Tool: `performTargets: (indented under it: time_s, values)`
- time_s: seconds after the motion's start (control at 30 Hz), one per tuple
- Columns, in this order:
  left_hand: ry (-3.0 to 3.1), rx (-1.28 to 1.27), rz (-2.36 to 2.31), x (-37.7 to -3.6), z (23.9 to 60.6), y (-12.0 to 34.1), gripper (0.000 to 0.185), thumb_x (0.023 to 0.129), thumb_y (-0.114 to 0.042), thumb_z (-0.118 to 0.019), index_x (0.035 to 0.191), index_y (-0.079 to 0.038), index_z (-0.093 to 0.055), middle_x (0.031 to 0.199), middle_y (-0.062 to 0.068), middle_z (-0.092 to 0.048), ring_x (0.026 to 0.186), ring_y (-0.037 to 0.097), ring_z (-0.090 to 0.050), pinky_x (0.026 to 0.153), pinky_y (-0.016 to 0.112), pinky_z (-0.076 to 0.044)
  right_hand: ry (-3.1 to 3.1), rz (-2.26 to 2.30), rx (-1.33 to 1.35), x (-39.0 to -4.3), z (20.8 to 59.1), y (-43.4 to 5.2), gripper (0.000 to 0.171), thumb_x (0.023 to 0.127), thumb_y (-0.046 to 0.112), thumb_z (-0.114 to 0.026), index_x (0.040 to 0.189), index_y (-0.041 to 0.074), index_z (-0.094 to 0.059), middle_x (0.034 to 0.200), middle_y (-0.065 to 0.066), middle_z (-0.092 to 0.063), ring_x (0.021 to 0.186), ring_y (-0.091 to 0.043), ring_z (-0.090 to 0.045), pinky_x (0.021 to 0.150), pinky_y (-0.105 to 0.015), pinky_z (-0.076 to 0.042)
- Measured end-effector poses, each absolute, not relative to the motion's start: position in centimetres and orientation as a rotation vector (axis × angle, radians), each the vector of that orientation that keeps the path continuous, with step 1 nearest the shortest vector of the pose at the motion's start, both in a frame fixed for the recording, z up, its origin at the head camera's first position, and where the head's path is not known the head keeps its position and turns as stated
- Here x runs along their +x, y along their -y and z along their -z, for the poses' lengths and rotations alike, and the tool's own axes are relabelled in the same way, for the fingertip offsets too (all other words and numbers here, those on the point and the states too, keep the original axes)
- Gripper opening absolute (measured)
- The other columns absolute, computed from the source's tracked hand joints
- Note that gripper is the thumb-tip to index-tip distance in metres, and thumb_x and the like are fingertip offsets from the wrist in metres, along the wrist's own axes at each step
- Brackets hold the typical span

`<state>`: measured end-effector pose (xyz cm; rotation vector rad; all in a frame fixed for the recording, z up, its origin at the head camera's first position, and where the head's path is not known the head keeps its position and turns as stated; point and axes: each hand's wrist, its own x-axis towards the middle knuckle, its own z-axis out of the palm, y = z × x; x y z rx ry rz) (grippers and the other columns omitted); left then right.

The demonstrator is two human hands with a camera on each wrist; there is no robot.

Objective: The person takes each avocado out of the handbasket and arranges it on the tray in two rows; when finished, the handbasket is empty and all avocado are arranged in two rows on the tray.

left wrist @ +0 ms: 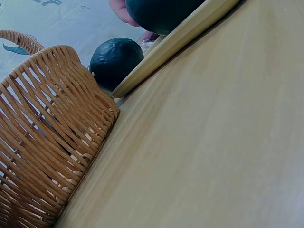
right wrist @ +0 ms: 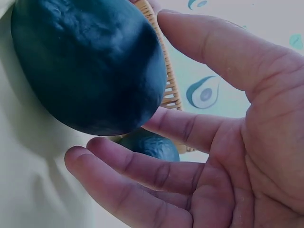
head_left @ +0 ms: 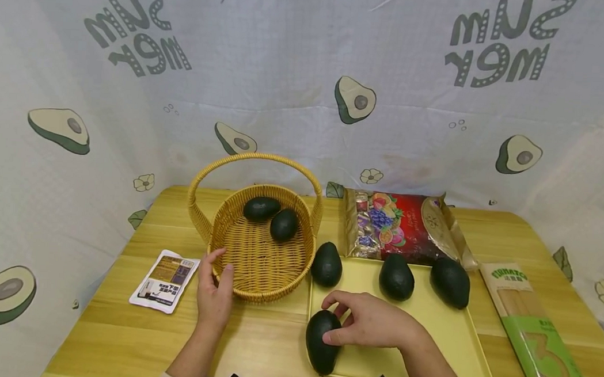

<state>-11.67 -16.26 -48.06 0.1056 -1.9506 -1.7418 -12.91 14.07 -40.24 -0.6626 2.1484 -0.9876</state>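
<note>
The dark green oval avocado (head_left: 321, 341), lengthwise at the yellow tray's (head_left: 458, 342) near-left corner, is loosely cupped by the right hand (head_left: 371, 322), fingers spread, not clamped.

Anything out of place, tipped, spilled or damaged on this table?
Only one thing: the avocado under the right hand lies across the yellow tray's left rim, part on the tray and part over the table. The basket stands upright beside the left hand. No spill or damage shows.
</note>
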Motion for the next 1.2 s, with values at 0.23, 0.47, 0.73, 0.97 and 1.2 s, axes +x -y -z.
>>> performTargets:
  time_s: [0.23, 0.47, 0.73, 0.97, 1.2]
  values:
    - [1.952, 0.103, 1.741, -11.6, 48.0, 16.2, 0.032, 0.093, -0.006, -0.049, 0.124, -0.005, -0.048, 0.134, 0.013, -0.038, 0.131, 0.018, -0.025, 0.104, 0.041, -0.018, -2.199, 1.009, -0.678, -13.0, 40.1, -14.4, 0.044, 0.08, 0.042, -0.069, 0.115, 0.018, -0.056, 0.099, 0.001, -0.061, 0.083, -0.014, -0.062, 0.068, -0.03, -0.049]
    - [1.961, 0.132, 1.752, -11.5, 47.9, 16.2, 0.033, 0.093, -0.007, -0.049, 0.126, -0.004, -0.047, 0.136, 0.013, -0.036, 0.131, 0.015, -0.025, 0.103, 0.04, -0.019, -2.274, 1.04, -0.684, -12.9, 39.4, -14.3, 0.045, 0.083, 0.043, -0.065, 0.116, 0.014, -0.056, 0.097, 0.002, -0.061, 0.087, -0.016, -0.059, 0.068, -0.031, -0.049]
    - [1.952, 0.138, 1.772, -11.5, 48.0, 16.2, 0.033, 0.093, -0.006, -0.049, 0.126, -0.005, -0.047, 0.137, 0.013, -0.035, 0.132, 0.016, -0.024, 0.104, 0.038, -0.019, -2.297, 1.073, -0.723, -12.9, 39.3, -14.2, 0.039, 0.086, 0.041, -0.062, 0.113, 0.013, -0.057, 0.096, 0.004, -0.061, 0.09, -0.017, -0.058, 0.068, -0.028, -0.049]
    - [1.946, 0.096, 1.768, -11.6, 48.0, 16.2, 0.032, 0.093, -0.006, -0.049, 0.125, -0.004, -0.047, 0.135, 0.013, -0.036, 0.133, 0.019, -0.022, 0.105, 0.038, -0.017, -2.302, 1.063, -0.717, -12.8, 39.5, -13.9, 0.04, 0.086, 0.041, -0.062, 0.114, 0.013, -0.058, 0.095, 0.005, -0.062, 0.09, -0.017, -0.058, 0.068, -0.029, -0.049]
    - [1.941, 0.089, 1.786, -11.6, 48.1, 16.2, 0.033, 0.094, -0.007, -0.048, 0.126, -0.002, -0.046, 0.136, 0.012, -0.034, 0.133, 0.017, -0.022, 0.104, 0.04, -0.018, -2.308, 1.034, -0.732, -12.9, 39.9, -13.8, 0.04, 0.086, 0.042, -0.062, 0.113, 0.013, -0.058, 0.094, 0.006, -0.061, 0.088, -0.016, -0.058, 0.068, -0.028, -0.048]
